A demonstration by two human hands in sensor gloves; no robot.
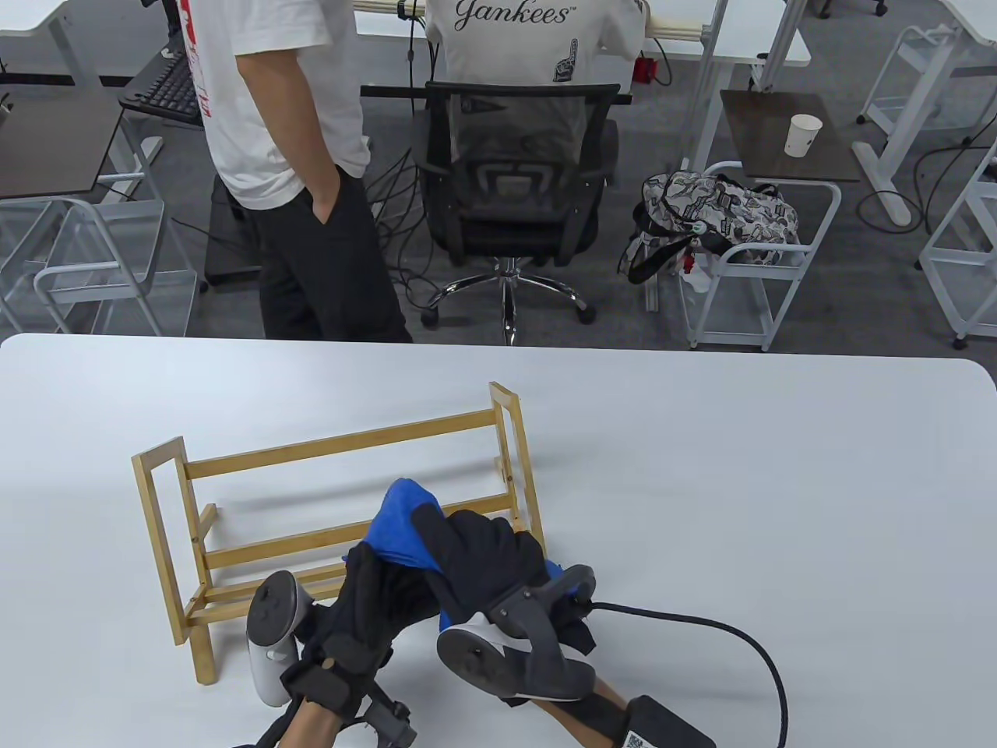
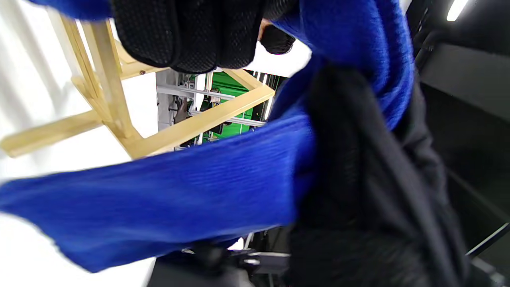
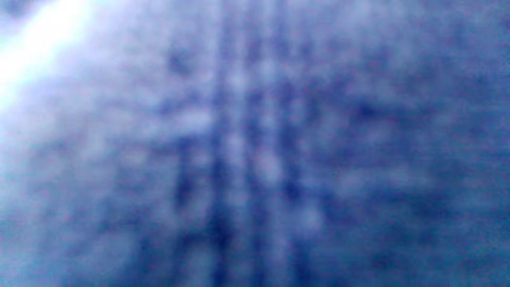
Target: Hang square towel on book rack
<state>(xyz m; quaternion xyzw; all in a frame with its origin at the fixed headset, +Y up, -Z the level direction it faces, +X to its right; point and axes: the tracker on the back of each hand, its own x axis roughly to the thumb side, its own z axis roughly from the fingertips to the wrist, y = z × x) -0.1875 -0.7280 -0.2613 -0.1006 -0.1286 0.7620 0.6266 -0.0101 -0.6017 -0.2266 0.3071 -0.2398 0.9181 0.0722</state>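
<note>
A light wooden book rack (image 1: pixel 335 448) stands on the white table (image 1: pixel 740 483), left of centre. A blue square towel (image 1: pixel 401 518) is bunched in front of the rack's right end, mostly covered by both hands. My left hand (image 1: pixel 374 580) grips the towel from the left. My right hand (image 1: pixel 475 545) lies over the towel and holds it. In the left wrist view the towel (image 2: pixel 167 199) hangs across the frame, with the rack (image 2: pixel 119 115) behind it and gloved fingers (image 2: pixel 187 36) closed above. The right wrist view is filled with blurred blue cloth (image 3: pixel 255 159).
A person in a white T-shirt (image 1: pixel 304 171) stands just beyond the table's far edge. An office chair (image 1: pixel 518 195) and a metal trolley with a bag (image 1: pixel 716 226) stand behind. A black cable (image 1: pixel 732 647) runs from my right hand across the table.
</note>
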